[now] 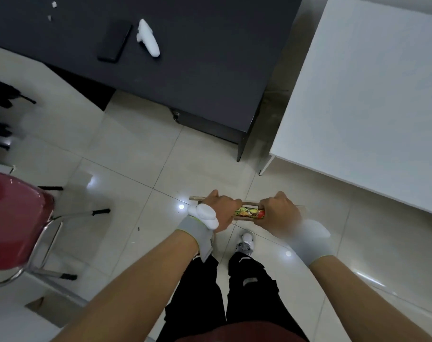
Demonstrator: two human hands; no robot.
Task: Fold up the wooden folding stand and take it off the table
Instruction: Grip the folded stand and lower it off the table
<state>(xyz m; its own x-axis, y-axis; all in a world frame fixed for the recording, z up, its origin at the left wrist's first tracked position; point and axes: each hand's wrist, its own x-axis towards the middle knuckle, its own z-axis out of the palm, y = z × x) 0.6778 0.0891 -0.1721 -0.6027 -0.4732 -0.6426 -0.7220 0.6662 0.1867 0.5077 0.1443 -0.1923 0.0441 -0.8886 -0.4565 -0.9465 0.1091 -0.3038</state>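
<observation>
The wooden folding stand (249, 213) is folded flat, a thin wooden frame with a colourful printed panel showing between my hands. I hold it level above the tiled floor, in front of my legs, well away from both tables. My left hand (221, 209) grips its left end and my right hand (276, 210) grips its right end. Most of the stand is hidden under my fingers. A grey band with a white device sits on each wrist.
A dark table (210, 77) stands ahead with a black phone (115, 40) and a white controller (148, 38) on it. A white table (368, 99) is at the right. A red chair (15, 218) with metal legs is at the left. My shoe (245, 241) is below the stand.
</observation>
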